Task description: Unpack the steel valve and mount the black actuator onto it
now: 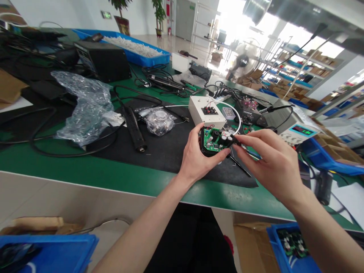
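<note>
My left hand (196, 155) is closed around a black housing that has a green circuit board (212, 139) inside, its open face towards me. Round capacitors stand on the right part of the board. At the housing's right edge, my right hand (270, 161) pinches a small dark piece whose kind I cannot make out. A white cable (238, 115) arches up behind the fingertips. Just beyond the housing stands a cream box (199, 110) with black and red terminals on top. Under the hands, a thin black rod (240, 167) lies on the dark mat (167, 157).
Left of the hands are a black-handled tool (133, 129), a bagged part (160, 121) and crumpled bubble wrap (85, 106). A power supply (295, 121) with a lit display stands right. Cables cross the green table (136, 180). Blue bins (71, 246) sit below its edge.
</note>
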`<action>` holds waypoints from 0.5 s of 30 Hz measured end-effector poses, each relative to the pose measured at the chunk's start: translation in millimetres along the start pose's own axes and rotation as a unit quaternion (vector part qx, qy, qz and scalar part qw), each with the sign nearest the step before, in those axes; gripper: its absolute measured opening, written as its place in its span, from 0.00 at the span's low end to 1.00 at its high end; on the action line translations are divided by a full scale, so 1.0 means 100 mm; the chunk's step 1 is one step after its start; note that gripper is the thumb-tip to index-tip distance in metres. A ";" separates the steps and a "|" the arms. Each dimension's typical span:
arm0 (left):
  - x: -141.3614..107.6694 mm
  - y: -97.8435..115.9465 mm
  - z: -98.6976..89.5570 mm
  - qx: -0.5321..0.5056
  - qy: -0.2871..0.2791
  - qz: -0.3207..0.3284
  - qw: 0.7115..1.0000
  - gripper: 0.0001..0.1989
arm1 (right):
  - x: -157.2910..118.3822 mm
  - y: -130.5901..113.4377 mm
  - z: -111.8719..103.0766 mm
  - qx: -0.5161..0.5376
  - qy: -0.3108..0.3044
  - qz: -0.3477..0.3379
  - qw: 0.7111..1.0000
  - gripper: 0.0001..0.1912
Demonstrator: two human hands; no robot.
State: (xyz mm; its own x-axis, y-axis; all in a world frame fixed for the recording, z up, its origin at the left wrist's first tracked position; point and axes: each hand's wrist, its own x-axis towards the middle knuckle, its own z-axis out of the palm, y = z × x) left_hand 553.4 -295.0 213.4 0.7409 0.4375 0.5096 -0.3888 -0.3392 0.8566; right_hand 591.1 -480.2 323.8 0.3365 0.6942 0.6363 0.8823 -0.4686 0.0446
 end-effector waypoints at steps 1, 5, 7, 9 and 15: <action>0.00 0.00 0.00 0.000 0.000 0.001 1.000 0.46 | 0.00 0.00 -0.01 -0.006 -0.005 -0.005 1.000 0.13; 0.00 -0.02 0.01 0.002 0.001 0.002 1.000 0.46 | 0.02 0.00 -0.08 -0.030 -0.045 -0.032 0.998 0.14; 0.00 -0.02 0.01 0.005 0.002 0.003 1.000 0.46 | 0.04 0.01 -0.12 -0.040 -0.066 -0.046 0.996 0.15; 0.00 -0.02 0.00 0.005 0.002 0.003 1.000 0.47 | 0.06 0.01 -0.15 -0.041 -0.077 -0.056 0.995 0.15; 0.00 -0.01 0.01 -0.001 0.003 0.000 1.000 0.47 | 0.14 0.04 -0.22 -0.038 -0.098 -0.072 0.992 0.14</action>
State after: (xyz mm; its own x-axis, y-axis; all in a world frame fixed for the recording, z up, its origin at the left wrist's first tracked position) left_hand 554.3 -295.3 212.5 0.7378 0.4416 0.5105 -0.3906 -0.3375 0.8565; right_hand 592.1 -485.0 349.7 0.2729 0.8461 0.4578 0.9006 -0.3920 0.1877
